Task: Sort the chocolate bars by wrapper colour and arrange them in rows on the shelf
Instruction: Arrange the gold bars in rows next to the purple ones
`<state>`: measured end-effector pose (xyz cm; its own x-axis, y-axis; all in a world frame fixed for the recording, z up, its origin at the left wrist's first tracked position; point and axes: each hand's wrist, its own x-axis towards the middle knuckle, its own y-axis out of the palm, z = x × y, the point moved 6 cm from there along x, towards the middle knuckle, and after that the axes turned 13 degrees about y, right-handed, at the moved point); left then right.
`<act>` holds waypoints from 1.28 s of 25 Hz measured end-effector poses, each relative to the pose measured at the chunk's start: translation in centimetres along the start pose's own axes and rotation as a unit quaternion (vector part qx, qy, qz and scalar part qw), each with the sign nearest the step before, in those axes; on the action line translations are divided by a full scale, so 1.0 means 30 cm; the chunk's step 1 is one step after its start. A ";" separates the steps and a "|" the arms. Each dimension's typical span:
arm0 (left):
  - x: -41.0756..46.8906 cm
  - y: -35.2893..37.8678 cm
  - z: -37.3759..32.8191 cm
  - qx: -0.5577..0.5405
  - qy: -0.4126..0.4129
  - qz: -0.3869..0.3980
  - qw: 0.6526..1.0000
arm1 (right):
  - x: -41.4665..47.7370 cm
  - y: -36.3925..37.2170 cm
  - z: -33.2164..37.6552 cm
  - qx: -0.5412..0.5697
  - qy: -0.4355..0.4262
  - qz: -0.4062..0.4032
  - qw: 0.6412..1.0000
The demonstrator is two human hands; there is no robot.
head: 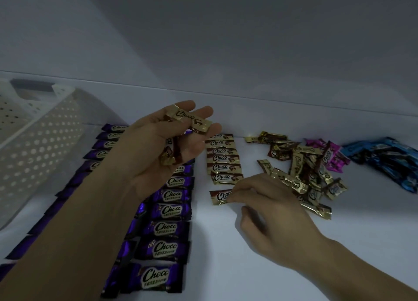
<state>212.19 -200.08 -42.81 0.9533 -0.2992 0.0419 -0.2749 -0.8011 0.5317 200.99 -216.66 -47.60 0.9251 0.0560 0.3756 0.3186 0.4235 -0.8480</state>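
Observation:
My left hand (158, 149) is raised palm-up over the white shelf (226, 255), cradling a few gold chocolate bars (188, 117) on relaxed fingers. My right hand (271, 214) lies low on the shelf and pinches one gold bar (220, 196) at its right end, just below a short row of gold bars (224, 159). Two long rows of purple bars (168, 210) run along the left. A loose heap of gold bars (305, 171) lies right of my right hand, with pink bars (330, 153) and blue bars (384, 158) beyond.
A white perforated plastic basket (38, 142) lies tipped at the far left of the shelf. The shelf's back wall (248, 63) rises behind the bars.

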 end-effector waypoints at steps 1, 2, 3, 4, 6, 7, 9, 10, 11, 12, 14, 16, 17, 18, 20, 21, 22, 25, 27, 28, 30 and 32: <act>0.000 -0.002 0.000 0.007 0.002 -0.004 1.000 | 0.000 0.006 -0.002 -0.001 0.000 0.007 1.000; -0.001 -0.003 0.000 0.011 0.004 -0.008 1.000 | 0.000 0.009 -0.004 0.000 0.001 0.012 1.000; -0.001 -0.004 -0.002 0.016 0.006 -0.010 1.000 | 0.000 0.009 -0.004 0.002 0.003 0.014 1.000; -0.002 -0.003 -0.003 0.021 0.008 -0.006 1.000 | 0.000 0.009 -0.004 0.003 0.005 0.014 1.000; -0.001 -0.001 -0.005 0.039 0.013 0.001 0.999 | 0.002 0.008 0.000 0.004 0.005 0.015 1.000; 0.000 -0.005 -0.005 0.050 0.017 -0.001 0.999 | 0.003 0.009 0.000 0.005 0.004 0.017 1.000; 0.002 -0.011 -0.005 0.069 0.027 -0.005 0.997 | 0.004 0.013 -0.001 0.005 0.002 0.023 1.000; 0.002 -0.012 -0.003 0.077 0.031 -0.004 0.997 | 0.004 0.015 -0.001 0.002 0.002 0.027 1.000; 0.002 -0.012 -0.002 0.084 0.034 -0.001 0.996 | 0.004 0.016 -0.003 0.000 0.002 0.028 1.000; 0.001 -0.011 -0.001 0.092 0.037 0.003 0.995 | 0.003 0.019 -0.005 0.000 0.002 0.028 1.000; 0.001 -0.010 -0.001 0.101 0.045 0.007 0.994 | 0.003 0.015 -0.004 0.004 0.000 0.023 1.000; 0.000 -0.004 0.000 0.109 0.056 0.019 0.992 | 0.006 -0.004 0.002 0.031 0.002 0.006 0.999; -0.001 0.000 0.003 0.112 0.058 0.028 0.992 | 0.012 -0.029 0.007 0.059 0.010 -0.017 0.998; -0.001 0.002 0.007 0.112 0.056 0.033 0.992 | 0.027 -0.063 0.010 0.094 0.031 -0.046 0.994; 0.002 0.001 0.017 0.113 0.042 0.037 0.992 | 0.085 -0.124 0.006 0.190 0.112 -0.068 0.973; 0.001 0.005 0.022 0.118 0.035 0.047 0.991 | 0.123 -0.137 0.004 0.263 0.154 -0.050 0.951; -0.001 0.013 0.027 0.123 0.028 0.062 0.990 | 0.157 -0.137 0.010 0.338 0.181 -0.026 0.923; -0.017 0.037 0.037 0.140 0.018 0.099 0.985 | 0.214 -0.129 0.071 0.428 0.176 -0.003 0.886; -0.013 0.037 0.041 0.153 0.016 0.101 0.983 | 0.210 -0.134 0.076 0.431 0.185 -0.031 0.883; -0.005 0.028 0.044 0.141 0.012 0.097 0.985 | 0.197 -0.138 0.059 0.422 0.200 -0.049 0.883; 0.010 0.011 0.040 0.077 -0.006 0.086 0.993 | 0.155 -0.152 0.011 0.352 0.220 -0.075 0.907; 0.025 -0.005 0.029 0.051 0.003 0.074 0.996 | 0.101 -0.171 -0.010 0.234 0.171 -0.081 0.954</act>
<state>212.84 -200.63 -43.58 0.9022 -0.4149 0.1178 -0.4229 -0.7977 0.4300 202.23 -218.91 -42.23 0.9105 -0.3079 0.2759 0.4095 0.7636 -0.4992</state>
